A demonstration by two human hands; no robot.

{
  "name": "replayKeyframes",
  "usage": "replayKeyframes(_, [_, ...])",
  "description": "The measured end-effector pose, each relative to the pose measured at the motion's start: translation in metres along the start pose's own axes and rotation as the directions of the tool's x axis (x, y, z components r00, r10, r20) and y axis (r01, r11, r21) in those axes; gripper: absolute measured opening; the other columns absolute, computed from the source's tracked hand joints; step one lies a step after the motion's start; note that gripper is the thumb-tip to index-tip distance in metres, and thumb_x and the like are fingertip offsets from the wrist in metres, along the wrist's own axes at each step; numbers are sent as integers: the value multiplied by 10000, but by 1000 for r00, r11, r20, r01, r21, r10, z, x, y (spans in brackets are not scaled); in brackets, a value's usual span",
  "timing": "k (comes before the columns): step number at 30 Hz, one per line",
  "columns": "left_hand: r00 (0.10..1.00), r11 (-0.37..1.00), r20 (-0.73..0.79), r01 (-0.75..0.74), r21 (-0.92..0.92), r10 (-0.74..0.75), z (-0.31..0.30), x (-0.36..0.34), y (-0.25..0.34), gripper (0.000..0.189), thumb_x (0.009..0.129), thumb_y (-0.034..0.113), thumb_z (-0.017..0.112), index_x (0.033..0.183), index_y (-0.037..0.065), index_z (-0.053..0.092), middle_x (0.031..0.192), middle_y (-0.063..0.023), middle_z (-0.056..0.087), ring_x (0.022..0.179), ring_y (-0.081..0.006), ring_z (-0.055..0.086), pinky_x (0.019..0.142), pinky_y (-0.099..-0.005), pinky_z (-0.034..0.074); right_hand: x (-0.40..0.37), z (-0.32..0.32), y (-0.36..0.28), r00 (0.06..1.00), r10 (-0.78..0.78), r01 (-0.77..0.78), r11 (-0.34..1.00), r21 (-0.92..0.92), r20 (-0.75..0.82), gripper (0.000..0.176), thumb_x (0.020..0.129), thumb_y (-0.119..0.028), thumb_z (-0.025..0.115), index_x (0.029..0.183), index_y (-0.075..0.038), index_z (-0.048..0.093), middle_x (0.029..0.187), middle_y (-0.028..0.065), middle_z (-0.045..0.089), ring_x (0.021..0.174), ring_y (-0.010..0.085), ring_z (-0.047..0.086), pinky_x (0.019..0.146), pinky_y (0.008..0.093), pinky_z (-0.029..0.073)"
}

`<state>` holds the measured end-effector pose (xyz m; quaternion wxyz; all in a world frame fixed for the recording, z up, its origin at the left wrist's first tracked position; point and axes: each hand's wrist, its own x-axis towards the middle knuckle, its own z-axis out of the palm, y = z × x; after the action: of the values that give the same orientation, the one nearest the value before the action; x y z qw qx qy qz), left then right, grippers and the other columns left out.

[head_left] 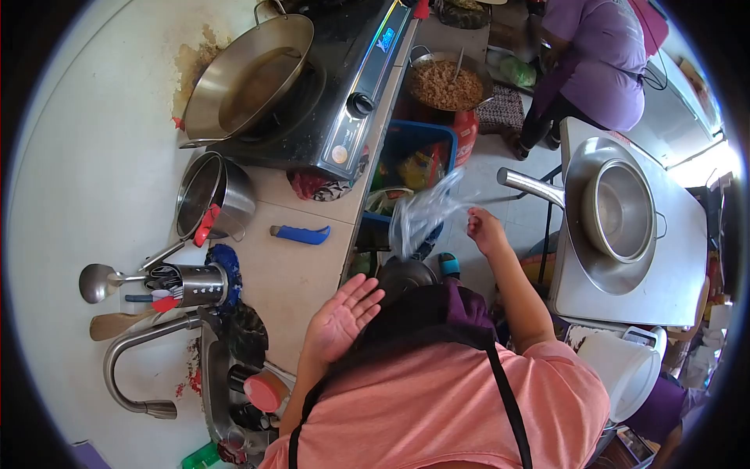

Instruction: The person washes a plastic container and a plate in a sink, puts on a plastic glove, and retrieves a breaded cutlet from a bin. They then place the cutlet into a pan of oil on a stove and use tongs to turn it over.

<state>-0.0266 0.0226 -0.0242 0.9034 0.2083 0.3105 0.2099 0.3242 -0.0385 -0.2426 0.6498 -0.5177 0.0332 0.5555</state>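
My right hand (486, 230) is raised in front of me, its fingers pinched on the edge of a clear plastic bag (422, 219). The bag hangs out to the left of that hand, smeared by motion, above the floor beside the counter. My left hand (345, 316) is by the counter edge, palm up with its fingers spread, and holds nothing. On the counter beyond it lies a blue utility knife (300, 234).
Left are a gas stove (332, 117) with a wok (203, 102), a pot (234, 199), a utensil holder (205, 283) and a faucet (117, 352). A white table (664, 289) bears a strainer and pan on the right. Ahead are a blue bin (449, 134), a food-filled pan (445, 84) and another person (598, 62).
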Motion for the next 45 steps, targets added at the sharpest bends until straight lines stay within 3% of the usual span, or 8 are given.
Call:
replayKeyframes(3, [960,930,-162,-164,328,227,-3,6,2,409,953,174,428,1327,13,393,1290,-149,486,1154,-252,508,978,-356,401,42,-8,15,974,128,-74,958,276,-186,128,854,-199,545,910,-87,572,772,46,592,670,150,529,613,286,458])
replayKeyframes(7, [746,322,-55,-219,921,664,-4,27,-10,276,914,92,484,1175,18,536,1128,-124,587,1050,-236,551,922,-348,423,93,18,36,965,103,-54,978,204,-240,176,852,-252,544,923,-91,558,833,77,604,680,181,546,626,317,481])
replayKeyframes(14, [619,-390,301,10,921,725,-16,58,-12,255,839,66,538,1087,41,590,1175,-140,547,1182,-375,435,1018,-478,322,161,75,58,960,166,-180,983,-40,-227,328,848,-264,546,1092,-45,526,972,140,603,758,243,599,618,363,506])
replayKeyframes(20, [602,-489,289,198,849,745,-30,73,-22,361,830,135,559,1180,51,535,1302,-155,449,1268,-416,328,1041,-550,263,159,102,84,845,-299,-8,821,-571,-443,525,821,-152,565,1282,27,388,1222,194,488,1041,291,539,756,377,513])
replayKeyframes(23, [585,-535,299,282,796,754,-36,79,-27,427,822,199,576,1219,53,515,1342,-157,418,1291,-425,300,1049,-569,239,134,115,102,453,-887,415,297,-860,-88,506,813,-63,521,1288,13,363,1156,152,505,833,220,575,653,316,507])
replayKeyframes(26, [588,-559,289,348,753,756,-41,80,-33,482,812,244,583,1246,52,500,1373,-162,397,1312,-435,274,1057,-578,216,2,189,4,879,-477,465,849,-253,16,306,871,-28,484,1171,-33,428,1056,81,507,764,120,515,614,246,457])
replayKeyframes(34, [604,-540,202,451,711,771,-39,90,-27,583,793,311,589,1308,67,468,1452,-158,313,1347,-431,233,1058,-606,186,-36,305,-195,668,-625,638,760,123,404,193,937,-138,460,1089,-28,506,933,60,575,680,101,500,600,242,433])
replayKeyframes(45, [532,-523,198,576,628,823,-58,100,-34,563,782,350,584,1299,143,503,1423,-137,373,1316,-418,304,1034,-613,247,256,297,-373,861,-278,509,470,-721,426,143,795,-177,574,829,-39,588,669,66,551,467,142,494,394,270,398])
